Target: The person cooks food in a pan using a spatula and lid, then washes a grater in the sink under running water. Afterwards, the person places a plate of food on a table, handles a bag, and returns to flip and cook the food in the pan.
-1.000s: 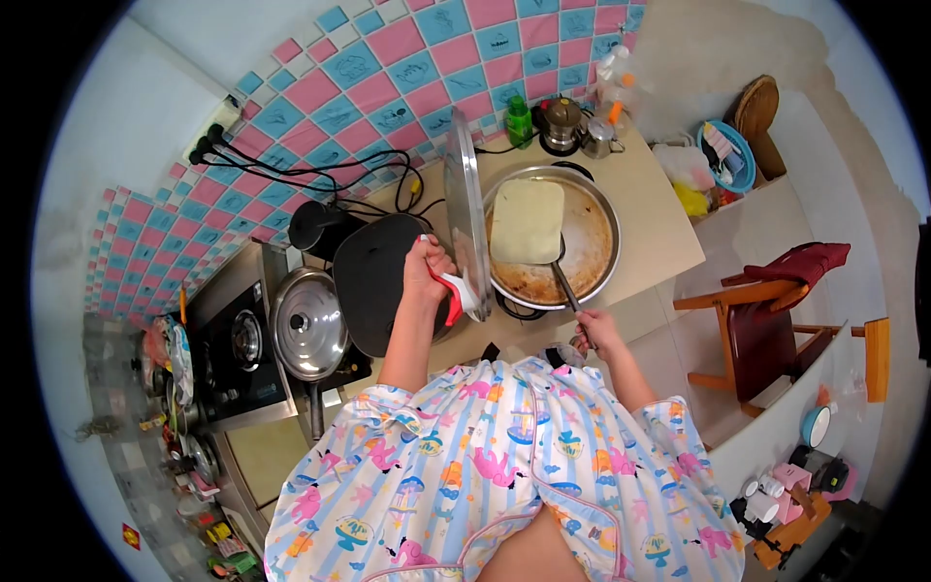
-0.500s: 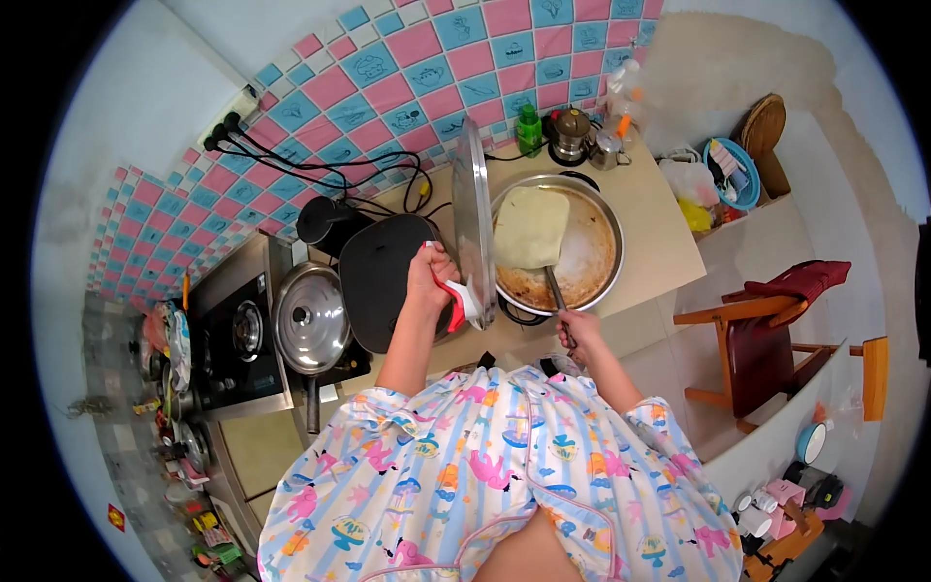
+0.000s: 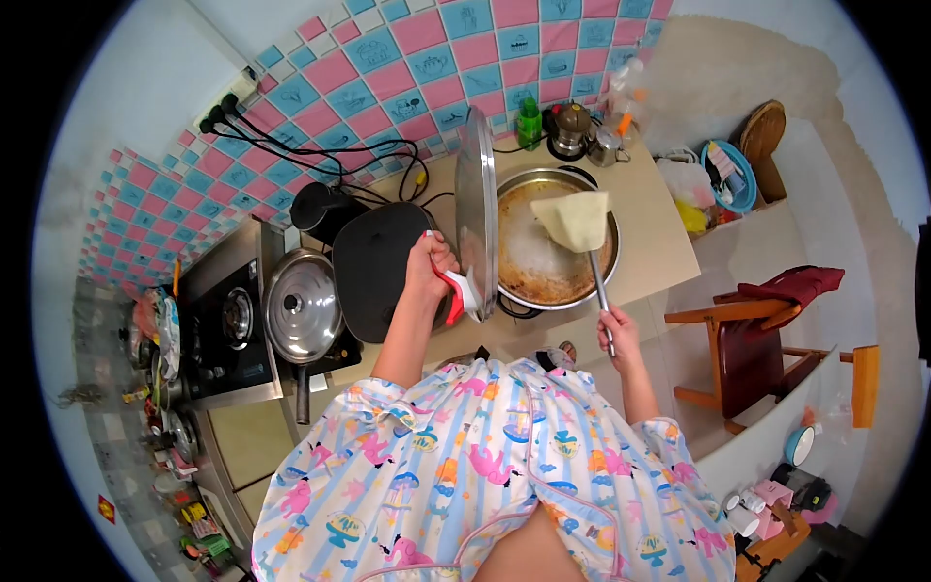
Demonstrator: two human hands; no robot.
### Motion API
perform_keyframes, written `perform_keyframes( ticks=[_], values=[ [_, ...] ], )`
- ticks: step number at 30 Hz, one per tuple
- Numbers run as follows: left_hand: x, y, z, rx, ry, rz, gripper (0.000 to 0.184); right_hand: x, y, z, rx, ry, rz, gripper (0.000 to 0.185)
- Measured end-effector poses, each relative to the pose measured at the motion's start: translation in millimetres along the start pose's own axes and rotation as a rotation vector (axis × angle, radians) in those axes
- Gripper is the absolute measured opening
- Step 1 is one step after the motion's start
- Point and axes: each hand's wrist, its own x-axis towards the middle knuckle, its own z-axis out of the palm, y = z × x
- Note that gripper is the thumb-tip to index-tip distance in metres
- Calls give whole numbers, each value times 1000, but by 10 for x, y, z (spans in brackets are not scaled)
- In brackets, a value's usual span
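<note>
1. The left hand [image 3: 430,267] has its fingers closed around a red-and-white handle [image 3: 456,293], which belongs to a large round silver metal lid [image 3: 477,209]. The lid stands nearly upright, edge-on to the camera, beside the pan's left rim.
2. The right hand [image 3: 619,335] grips the end of a slim grey metal spatula [image 3: 598,281], fingers wrapped around its handle, which slants up and slightly left to the pan.
3. A pale cream, thin, floppy flatbread [image 3: 574,223] lies on the spatula's head, its sides drooping. It is over the right part of the pan; whether any edge touches the base cannot be told.
4. Underneath is a wide, shallow, round metal pan [image 3: 538,276] with a browned, stained inner base and dark side handles, set on a beige countertop [image 3: 655,228].
5. Behind the pan, near the tiled wall, stand a green plastic bottle [image 3: 529,123], a small round pot with a brownish lid [image 3: 572,124] and a small shiny metal jug [image 3: 606,147].
6. Left of the upright lid sits a flat black rounded-square appliance [image 3: 378,276]; next to it is a long-handled frying pan under a domed silver lid with a black knob [image 3: 305,315].
</note>
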Motion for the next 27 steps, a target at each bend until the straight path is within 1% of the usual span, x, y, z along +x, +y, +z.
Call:
perform_keyframes(
  ticks=[3,4,5,7,10,13,16,19,22,25,27],
  values=[
    [30,-28,6,3,-2,-5,13,-215,-168,6,-332,202,-175,30],
    [30,-35,16,4,3,-10,13,-145,-60,-93,-621,235,-369,39],
    [32,-42,28,6,8,-14,13,-149,2,-134,-818,295,-485,40],
    [28,-70,77,2,44,-4,12,-283,-33,50,-1213,412,-712,41],
    [69,-96,54,0,46,-18,12,-338,47,212,-1341,409,-520,44],
    [59,-90,15,-7,33,-32,13,-304,177,218,-1301,427,-501,43],
    [33,-98,26,7,38,-12,12,-198,312,168,-1069,456,-659,41],
    [16,-82,5,17,48,-10,12,11,276,152,-697,228,-223,39],
    [12,-76,-5,7,52,-16,13,103,115,314,-512,176,-7,39],
    [3,-77,-1,-2,51,-11,13,272,142,348,-632,114,37,41],
    [-4,-78,-7,-5,53,-6,13,261,67,436,-664,79,29,40]
  ],
)
